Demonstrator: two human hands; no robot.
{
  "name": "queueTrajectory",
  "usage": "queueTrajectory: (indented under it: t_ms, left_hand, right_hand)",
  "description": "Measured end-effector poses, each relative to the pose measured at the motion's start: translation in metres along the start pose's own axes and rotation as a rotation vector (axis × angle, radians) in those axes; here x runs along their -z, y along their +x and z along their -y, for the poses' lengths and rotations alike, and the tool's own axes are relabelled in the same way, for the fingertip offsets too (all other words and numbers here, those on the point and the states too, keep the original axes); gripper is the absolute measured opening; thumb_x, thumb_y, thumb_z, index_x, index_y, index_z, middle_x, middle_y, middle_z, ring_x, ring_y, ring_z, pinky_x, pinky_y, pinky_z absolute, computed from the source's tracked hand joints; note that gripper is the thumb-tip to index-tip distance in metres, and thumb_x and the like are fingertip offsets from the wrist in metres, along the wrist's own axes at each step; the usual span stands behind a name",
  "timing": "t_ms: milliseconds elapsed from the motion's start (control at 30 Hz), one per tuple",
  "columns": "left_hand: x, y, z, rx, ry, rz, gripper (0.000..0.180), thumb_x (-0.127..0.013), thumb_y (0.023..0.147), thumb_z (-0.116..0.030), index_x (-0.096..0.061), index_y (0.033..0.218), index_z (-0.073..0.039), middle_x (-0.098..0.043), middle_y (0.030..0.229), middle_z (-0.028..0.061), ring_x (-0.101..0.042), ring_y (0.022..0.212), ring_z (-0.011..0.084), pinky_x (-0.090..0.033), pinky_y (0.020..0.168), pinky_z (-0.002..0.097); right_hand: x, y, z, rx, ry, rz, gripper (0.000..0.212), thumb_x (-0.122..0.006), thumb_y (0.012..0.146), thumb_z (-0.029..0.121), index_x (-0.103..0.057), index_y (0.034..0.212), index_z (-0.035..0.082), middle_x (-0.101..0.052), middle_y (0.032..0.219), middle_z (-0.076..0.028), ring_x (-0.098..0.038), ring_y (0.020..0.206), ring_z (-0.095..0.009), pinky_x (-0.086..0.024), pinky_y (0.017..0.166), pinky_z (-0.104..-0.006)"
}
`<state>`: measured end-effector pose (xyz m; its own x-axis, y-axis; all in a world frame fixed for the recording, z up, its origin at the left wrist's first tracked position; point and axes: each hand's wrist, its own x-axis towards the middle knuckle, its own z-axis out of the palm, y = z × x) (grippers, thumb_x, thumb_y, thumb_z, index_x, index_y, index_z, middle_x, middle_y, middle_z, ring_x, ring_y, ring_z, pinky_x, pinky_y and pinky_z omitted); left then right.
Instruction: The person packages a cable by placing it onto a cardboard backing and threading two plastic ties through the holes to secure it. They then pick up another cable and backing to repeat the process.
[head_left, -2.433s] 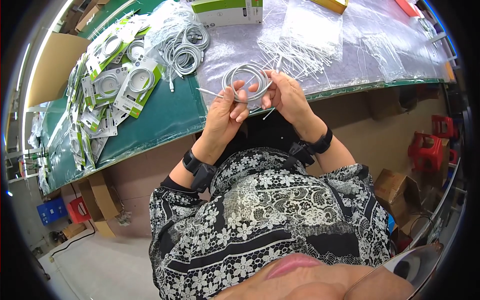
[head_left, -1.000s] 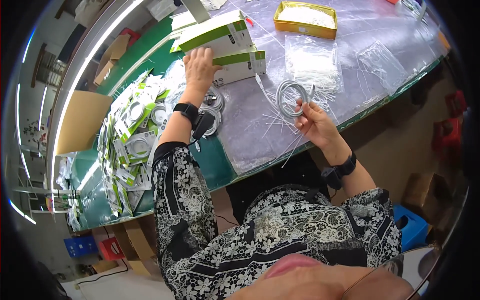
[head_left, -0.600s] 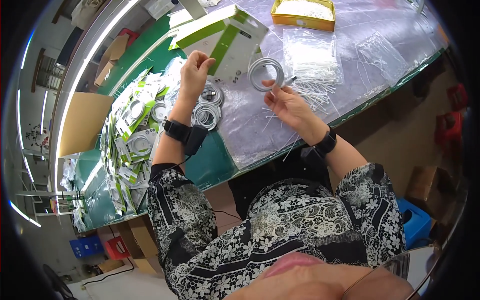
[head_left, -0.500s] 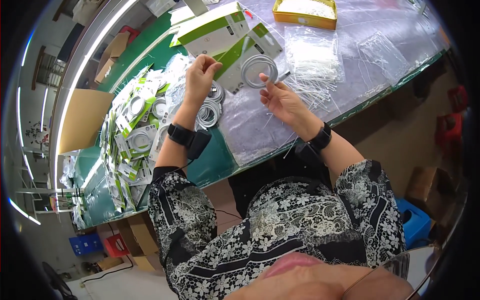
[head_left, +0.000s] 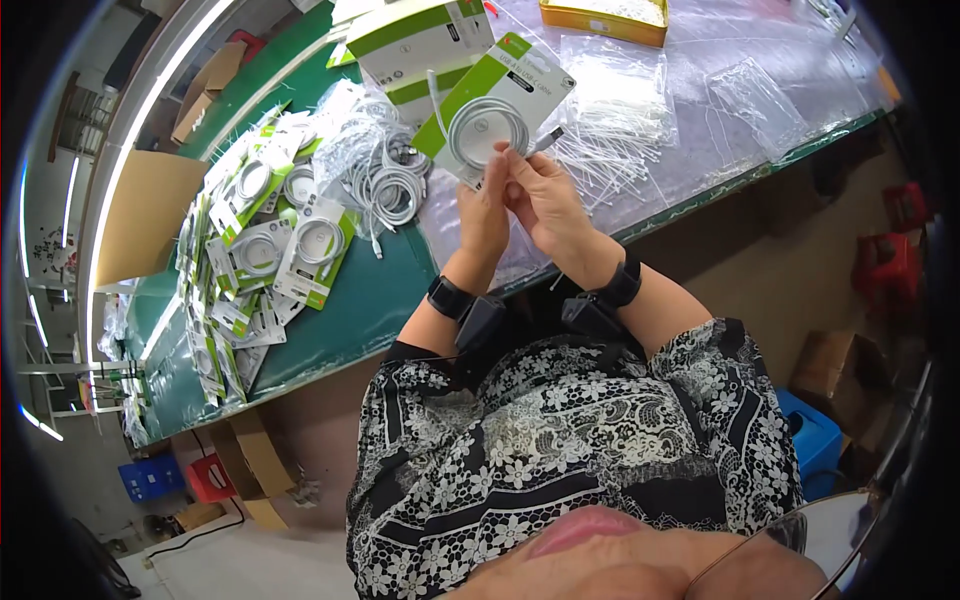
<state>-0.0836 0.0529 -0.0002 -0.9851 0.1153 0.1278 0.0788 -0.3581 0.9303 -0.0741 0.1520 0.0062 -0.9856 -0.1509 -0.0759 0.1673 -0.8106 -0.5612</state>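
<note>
A white-and-green packaging card (head_left: 541,84) is raised over the near edge of the table, with a coiled white USB cable (head_left: 460,150) lying against its front. My right hand (head_left: 552,205) pinches the bottom of the coil, thumb and fingers together; a dark metal plug sticks out to its right. My left hand (head_left: 484,222) is closed at the card's lower edge, its fingertips close to the right hand's. Some of its fingers are hidden. Loose coiled cables (head_left: 392,190) lie left of my hands.
Carded cables (head_left: 318,245) are heaped on the green mat at left, beside clear plastic bags (head_left: 352,125). A green-and-white box (head_left: 420,45) stands behind the card. White cable ties (head_left: 610,160) spill from a bag at right; a yellow tray (head_left: 605,22) sits at the back.
My left hand has moved right and down, from beside the card to its lower edge, next to my right hand. Card and coil have shifted slightly left and now face me more.
</note>
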Motion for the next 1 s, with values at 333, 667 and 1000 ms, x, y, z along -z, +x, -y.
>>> queueTrajectory:
  t_ms: [333, 667, 1000]
  left_hand:
    - [-0.001, -0.01, -0.002, -0.033, -0.18, -0.176, 0.024, -0.055, 0.093, -0.023, -0.058, 0.101, -0.001, -0.063, 0.088, 0.0067, -0.057, 0.067, 0.0121, -0.046, 0.057, 0.0254]
    - [-0.005, -0.025, -0.014, 0.106, -0.276, -0.087, 0.027, -0.056, 0.093, -0.025, -0.056, 0.104, -0.001, -0.062, 0.091, 0.0068, -0.058, 0.07, 0.0131, -0.048, 0.059, 0.0262]
    - [-0.001, -0.035, -0.011, 0.136, -0.216, 0.061, 0.032, -0.055, 0.094, -0.026, -0.054, 0.111, 0.0, -0.062, 0.096, 0.0082, -0.06, 0.079, 0.0143, -0.048, 0.067, 0.027]
  right_hand:
    - [-0.005, -0.035, 0.046, 0.977, -1.319, -0.19, 0.032, -0.066, 0.082, 0.012, -0.06, 0.113, 0.01, -0.054, 0.089, 0.0, -0.049, 0.084, -0.015, -0.044, 0.078, -0.0312]
    - [0.011, -0.024, 0.065, 0.849, -1.565, 0.303, 0.033, -0.07, 0.072, 0.007, -0.067, 0.103, 0.017, -0.055, 0.1, -0.001, -0.049, 0.09, -0.022, -0.04, 0.084, -0.0341]
    - [0.002, -0.017, 0.086, 0.977, -1.858, 0.677, 0.021, -0.066, 0.074, 0.011, -0.067, 0.095, 0.015, -0.058, 0.094, 0.004, -0.052, 0.09, -0.017, -0.04, 0.081, -0.0334]
